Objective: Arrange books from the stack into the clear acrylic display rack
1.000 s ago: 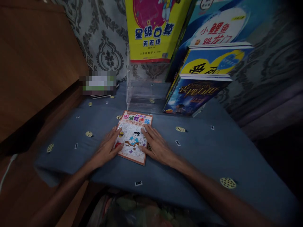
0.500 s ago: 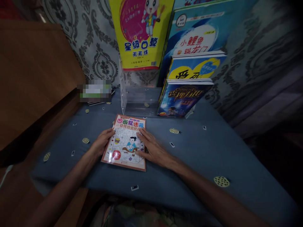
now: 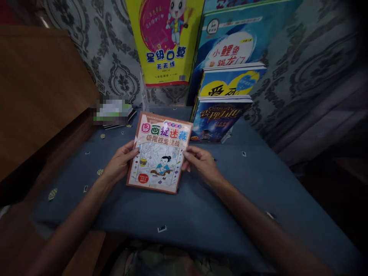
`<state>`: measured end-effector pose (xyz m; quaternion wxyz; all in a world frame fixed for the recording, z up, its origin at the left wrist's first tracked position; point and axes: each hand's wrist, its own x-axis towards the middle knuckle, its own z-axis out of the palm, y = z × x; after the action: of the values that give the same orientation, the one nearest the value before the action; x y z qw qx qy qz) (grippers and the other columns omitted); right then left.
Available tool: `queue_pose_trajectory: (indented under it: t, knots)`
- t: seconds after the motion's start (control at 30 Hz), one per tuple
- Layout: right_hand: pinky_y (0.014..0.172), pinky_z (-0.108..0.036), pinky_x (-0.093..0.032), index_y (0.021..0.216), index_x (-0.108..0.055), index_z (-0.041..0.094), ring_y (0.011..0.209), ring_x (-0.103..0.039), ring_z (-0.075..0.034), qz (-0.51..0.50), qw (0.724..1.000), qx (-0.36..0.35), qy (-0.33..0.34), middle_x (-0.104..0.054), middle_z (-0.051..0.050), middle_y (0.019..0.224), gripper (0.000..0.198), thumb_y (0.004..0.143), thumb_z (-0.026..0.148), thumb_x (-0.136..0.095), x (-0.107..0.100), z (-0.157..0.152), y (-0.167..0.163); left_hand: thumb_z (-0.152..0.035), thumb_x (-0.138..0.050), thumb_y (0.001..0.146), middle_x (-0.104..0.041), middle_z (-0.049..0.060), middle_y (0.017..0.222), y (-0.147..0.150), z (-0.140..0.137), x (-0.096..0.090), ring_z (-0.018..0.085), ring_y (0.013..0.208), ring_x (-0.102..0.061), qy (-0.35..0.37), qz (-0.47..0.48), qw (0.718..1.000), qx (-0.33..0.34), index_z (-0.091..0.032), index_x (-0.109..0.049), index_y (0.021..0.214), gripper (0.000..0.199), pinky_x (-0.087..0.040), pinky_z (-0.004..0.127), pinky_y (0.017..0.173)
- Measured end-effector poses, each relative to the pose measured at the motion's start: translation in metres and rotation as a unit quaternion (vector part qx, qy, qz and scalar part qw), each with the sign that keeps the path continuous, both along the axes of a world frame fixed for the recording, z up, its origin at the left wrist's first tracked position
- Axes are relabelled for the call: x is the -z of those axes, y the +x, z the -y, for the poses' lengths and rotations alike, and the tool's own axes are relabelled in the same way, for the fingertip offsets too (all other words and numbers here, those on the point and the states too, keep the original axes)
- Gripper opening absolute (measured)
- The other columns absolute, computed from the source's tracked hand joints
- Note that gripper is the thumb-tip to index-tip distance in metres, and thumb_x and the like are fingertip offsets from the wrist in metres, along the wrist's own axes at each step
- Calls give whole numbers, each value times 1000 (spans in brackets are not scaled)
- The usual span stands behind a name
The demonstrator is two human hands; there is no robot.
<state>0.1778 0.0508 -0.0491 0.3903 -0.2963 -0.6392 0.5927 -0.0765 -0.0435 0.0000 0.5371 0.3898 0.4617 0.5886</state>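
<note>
Between my two hands is a thin picture book (image 3: 158, 157) with an orange-brown border and a drawn figure in blue on its cover. It is raised and tilted, its cover facing me. My left hand (image 3: 122, 159) grips the left edge, thumb on the cover. My right hand (image 3: 201, 163) pinches the right edge, with the thumb in front and the fingers partly hidden behind the book. Just beyond the book stands a clear acrylic book rack (image 3: 144, 94), whose lower left part is covered by the book.
On the rack stand a yellow workbook (image 3: 165, 73), a teal book (image 3: 230, 42), a blue book with yellow hearts (image 3: 232, 82) and a dark blue book (image 3: 218, 119). A small stack of books (image 3: 119, 113) lies at back left on the blue tablecloth (image 3: 195, 226). A brown wooden panel (image 3: 43, 84) rises at left.
The picture book has come up off the tablecloth and tilted towards me. My right hand has shifted from lying over the cover to gripping the right edge. The view has shifted slightly.
</note>
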Motion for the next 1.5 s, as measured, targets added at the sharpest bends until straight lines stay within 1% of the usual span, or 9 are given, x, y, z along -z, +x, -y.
queue_pose_trajectory:
  t: [0.1,0.23,0.5,0.8,1.0,1.1,1.23,1.37,1.5]
  knots:
    - [75,-41,-63,106,-72,24,79,-75,-23,-28,993,72,93,-77,-6,93,40,88,59,-64,-18,4,7,-45,-85,73,-78,8,106,-4,-5,-17,30,106,-71,94,-110,989,14,-18,-75,104,43,-55,43,97]
    - [101,-52,-54,109,-74,28,117,-66,-31,30,961,113,250,-72,-9,124,33,93,52,-59,-15,7,13,-53,-79,79,-73,11,121,-13,-5,-17,33,122,-63,150,-309,935,91,-21,-78,99,38,-46,46,108]
    - [90,-40,-60,115,-74,23,106,-71,-24,224,882,-55,412,-74,-10,118,37,87,15,-52,28,6,5,-71,-73,74,-70,18,128,-34,2,47,37,138,-50,106,-384,908,132,-22,-76,103,57,-37,54,114]
    - [101,-49,-52,121,-73,23,112,-67,-28,348,813,-149,443,-73,-9,126,43,85,9,-55,7,1,15,-61,-66,88,-66,13,136,-44,7,64,33,143,-46,138,-425,878,170,-25,-71,116,46,-18,56,123]
    - [103,-45,-51,123,-70,19,118,-65,-27,353,816,-168,426,-72,-13,124,36,94,13,-49,-16,-9,-23,-53,-64,92,-64,11,140,-48,6,71,31,145,-44,145,-450,861,186,-24,-69,120,40,-21,54,123]
    - [111,-45,-45,132,-63,18,133,-56,-27,345,820,-151,432,-62,-14,141,37,100,18,-44,-10,-9,-65,-51,-63,93,-64,10,139,-49,5,75,30,145,-43,144,-467,852,185,-24,-68,120,38,-20,52,124]
    - [113,-40,-41,128,-63,14,134,-55,-25,372,806,-155,433,-64,-16,137,33,101,16,-43,6,-10,-104,-50,-60,94,-65,9,139,-51,4,81,29,144,-45,138,-488,843,179,-25,-68,121,37,-20,50,125]
    - [111,-38,-40,122,-64,13,128,-59,-23,371,807,-139,438,-69,-13,128,32,104,16,-37,14,-20,-116,-46,-59,95,-63,9,141,-53,4,83,28,145,-44,150,-493,838,179,-25,-66,123,36,-20,51,124]
    - [117,-43,-33,134,-57,9,138,-51,-26,404,803,-79,430,-60,-18,143,36,102,16,-43,19,-29,-119,-44,-59,96,-64,10,139,-52,4,81,28,146,-42,155,-492,836,186,-24,-66,123,35,-22,51,124]
